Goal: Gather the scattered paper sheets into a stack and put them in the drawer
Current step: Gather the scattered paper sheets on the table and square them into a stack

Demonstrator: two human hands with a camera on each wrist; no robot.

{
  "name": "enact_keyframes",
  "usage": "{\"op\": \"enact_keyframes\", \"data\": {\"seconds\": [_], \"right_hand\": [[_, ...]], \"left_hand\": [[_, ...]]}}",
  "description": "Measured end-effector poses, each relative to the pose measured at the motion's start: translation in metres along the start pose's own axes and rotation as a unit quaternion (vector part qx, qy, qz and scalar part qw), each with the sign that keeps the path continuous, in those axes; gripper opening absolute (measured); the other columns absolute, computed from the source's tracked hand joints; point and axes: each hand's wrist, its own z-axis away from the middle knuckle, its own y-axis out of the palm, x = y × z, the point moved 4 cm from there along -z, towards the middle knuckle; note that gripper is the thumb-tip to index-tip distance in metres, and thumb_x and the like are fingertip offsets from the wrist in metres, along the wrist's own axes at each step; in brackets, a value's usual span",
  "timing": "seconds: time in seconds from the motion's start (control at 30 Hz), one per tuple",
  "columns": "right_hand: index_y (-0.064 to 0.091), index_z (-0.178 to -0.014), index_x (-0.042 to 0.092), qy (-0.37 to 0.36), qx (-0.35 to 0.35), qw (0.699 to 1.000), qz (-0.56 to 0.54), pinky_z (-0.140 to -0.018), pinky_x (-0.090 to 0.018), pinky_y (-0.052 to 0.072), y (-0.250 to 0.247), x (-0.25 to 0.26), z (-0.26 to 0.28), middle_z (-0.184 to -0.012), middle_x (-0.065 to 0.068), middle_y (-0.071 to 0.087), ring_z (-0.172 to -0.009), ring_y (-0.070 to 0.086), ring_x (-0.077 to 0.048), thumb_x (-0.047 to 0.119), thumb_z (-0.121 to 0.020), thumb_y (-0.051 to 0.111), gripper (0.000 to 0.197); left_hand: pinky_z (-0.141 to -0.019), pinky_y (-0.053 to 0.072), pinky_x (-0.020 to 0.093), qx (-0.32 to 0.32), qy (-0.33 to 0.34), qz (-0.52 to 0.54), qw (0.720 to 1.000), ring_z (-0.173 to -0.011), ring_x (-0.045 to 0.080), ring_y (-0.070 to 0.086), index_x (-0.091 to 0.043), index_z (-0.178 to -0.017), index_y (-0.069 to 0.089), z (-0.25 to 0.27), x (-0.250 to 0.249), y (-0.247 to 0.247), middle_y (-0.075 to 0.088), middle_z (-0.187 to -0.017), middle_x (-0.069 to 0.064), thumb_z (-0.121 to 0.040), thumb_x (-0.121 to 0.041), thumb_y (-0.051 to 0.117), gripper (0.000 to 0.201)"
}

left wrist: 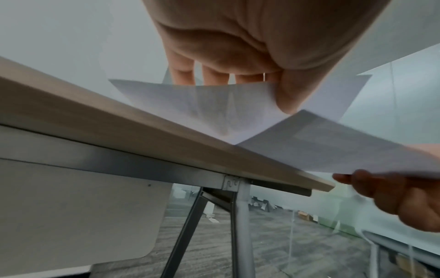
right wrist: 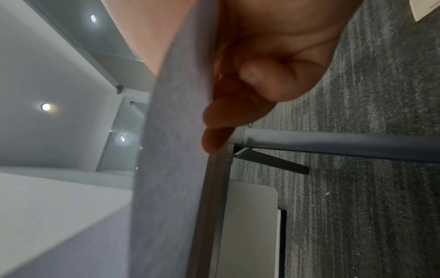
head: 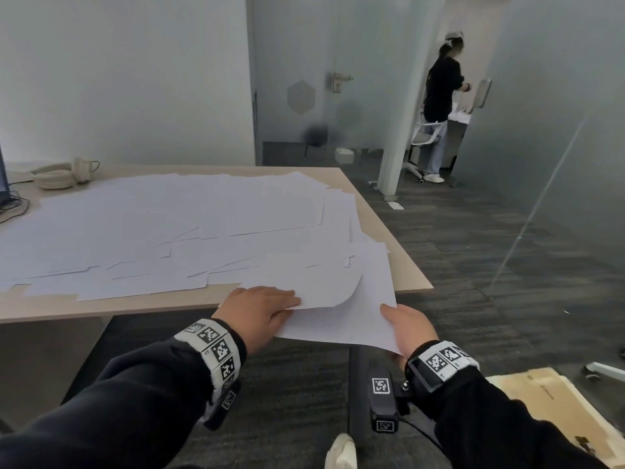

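Observation:
Several white paper sheets (head: 169,225) lie scattered and overlapping across the wooden table (head: 402,269). At its front right edge my left hand (head: 260,308) pinches one sheet (head: 314,282), fingers on top and thumb (left wrist: 285,94) beneath; the sheet's corner curls up. My right hand (head: 409,328) grips the near right corner of a lower sheet (head: 355,319) that juts past the table edge, thumb on top, fingers (right wrist: 238,112) underneath. From the left wrist, both sheets (left wrist: 214,112) cross above the table edge. No drawer shows plainly.
A white rounded panel (left wrist: 71,206) hangs under the table beside the metal legs (left wrist: 240,216). Headphones (head: 62,174) and cables (head: 13,204) sit at the table's far left. Cardboard (head: 548,407) lies on the carpet at right. A person (head: 439,106) stands far back behind glass walls.

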Motion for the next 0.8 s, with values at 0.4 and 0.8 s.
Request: {"op": "enact_keyframes", "data": {"seconds": [0.4,0.8], "right_hand": [[0.071,-0.097,0.013,0.099,0.045,0.989,-0.097,-0.057,-0.033,0.052,0.028,-0.009,0.018,-0.086,-0.009,0.074,-0.072,0.068,-0.029,0.061,-0.087,0.057,0.05],[0.064,-0.108,0.01,0.129,0.077,0.983,-0.105,-0.049,-0.031,0.054,0.019,-0.016,0.028,-0.089,-0.007,0.074,-0.067,0.066,-0.027,0.027,-0.089,0.061,0.025]], "left_hand": [[-0.121,0.016,0.038,0.051,0.091,-0.036,0.994,-0.15,0.01,0.016,-0.044,-0.15,0.026,0.004,-0.04,0.032,0.022,-0.161,-0.018,-0.096,-0.065,0.029,0.059],[-0.12,0.016,0.046,0.04,0.067,-0.094,0.993,-0.152,0.015,0.008,-0.054,-0.149,0.016,0.007,-0.015,0.033,0.01,-0.163,-0.019,-0.1,-0.031,0.037,0.057]]}}
